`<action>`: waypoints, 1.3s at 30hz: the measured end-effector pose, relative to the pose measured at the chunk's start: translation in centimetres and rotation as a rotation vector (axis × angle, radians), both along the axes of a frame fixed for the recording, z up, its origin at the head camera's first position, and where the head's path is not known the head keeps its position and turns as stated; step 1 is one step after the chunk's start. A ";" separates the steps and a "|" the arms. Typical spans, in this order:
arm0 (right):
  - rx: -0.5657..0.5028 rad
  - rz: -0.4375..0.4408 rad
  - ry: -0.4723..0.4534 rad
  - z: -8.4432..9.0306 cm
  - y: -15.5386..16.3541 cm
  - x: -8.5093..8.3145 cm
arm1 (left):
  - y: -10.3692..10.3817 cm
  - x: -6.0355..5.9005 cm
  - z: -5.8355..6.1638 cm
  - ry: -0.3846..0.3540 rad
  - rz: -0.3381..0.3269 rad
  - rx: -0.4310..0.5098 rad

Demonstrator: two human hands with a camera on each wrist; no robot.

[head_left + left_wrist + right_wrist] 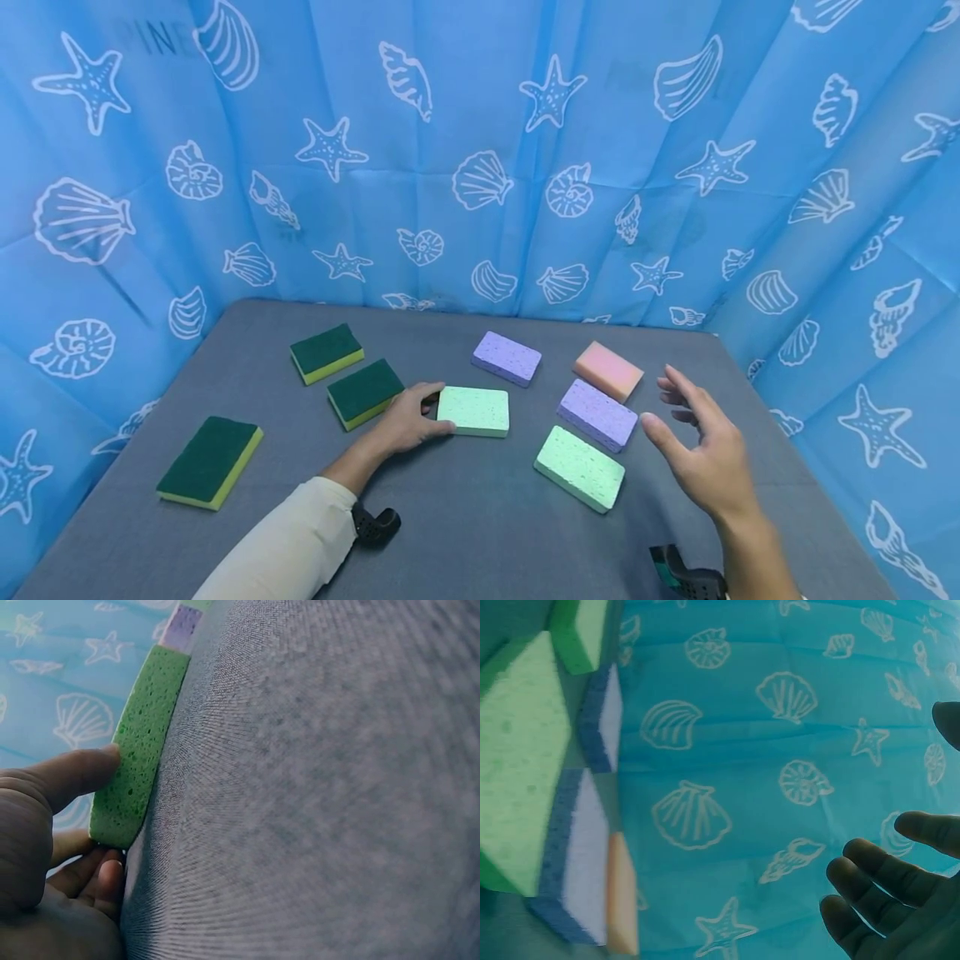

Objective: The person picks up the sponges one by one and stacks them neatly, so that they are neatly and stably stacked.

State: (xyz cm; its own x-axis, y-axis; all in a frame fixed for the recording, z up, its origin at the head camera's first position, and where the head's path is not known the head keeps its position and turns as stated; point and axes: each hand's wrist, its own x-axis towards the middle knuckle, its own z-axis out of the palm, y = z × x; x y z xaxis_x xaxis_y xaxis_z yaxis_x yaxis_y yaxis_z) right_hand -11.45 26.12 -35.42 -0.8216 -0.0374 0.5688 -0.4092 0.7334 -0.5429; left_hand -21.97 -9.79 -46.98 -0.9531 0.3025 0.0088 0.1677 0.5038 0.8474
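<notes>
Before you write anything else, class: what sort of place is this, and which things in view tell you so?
Probably a staged recording booth, not a real kitchen: a blue seashell curtain walls in a grey cloth-covered table, and loose sponges lie spread out on it, like the light green sponge the left hand touches.

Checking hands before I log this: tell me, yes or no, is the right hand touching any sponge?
No: the right hand hovers open above the grey table, clear of the nearby purple rectangular sponge.
</notes>
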 end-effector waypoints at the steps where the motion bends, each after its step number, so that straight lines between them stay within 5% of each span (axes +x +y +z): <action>1: 0.001 -0.009 -0.011 -0.3 0.0 0.1 | 0.0 0.0 0.0 0.002 -0.001 0.001; 9: -0.017 -0.024 -0.137 -3.3 0.0 0.5 | -0.1 0.1 0.0 0.014 -0.013 0.006; 16: 0.010 -0.015 -0.226 -10.2 3.6 -1.4 | 0.0 0.1 0.0 0.020 -0.017 0.021; 18: 0.034 -0.029 -0.251 -10.9 3.7 -1.3 | 0.0 0.0 -0.1 0.018 -0.014 0.022; 26: -0.041 -0.011 -0.346 -7.8 0.9 0.7 | 0.0 -0.1 -0.3 0.011 -0.015 0.040; 39: -0.030 -0.028 -0.533 -8.3 0.7 0.8 | 0.0 0.0 -0.2 0.016 -0.002 0.032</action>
State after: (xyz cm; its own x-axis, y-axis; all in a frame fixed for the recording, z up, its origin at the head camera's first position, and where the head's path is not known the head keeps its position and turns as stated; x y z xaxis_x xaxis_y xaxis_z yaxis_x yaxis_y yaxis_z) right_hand -10.65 26.80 -43.68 -0.9973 -0.0010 0.0732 -0.0514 0.7209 -0.6911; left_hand -21.92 -9.77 -47.18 -0.9523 0.3034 0.0338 0.1821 0.4758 0.8605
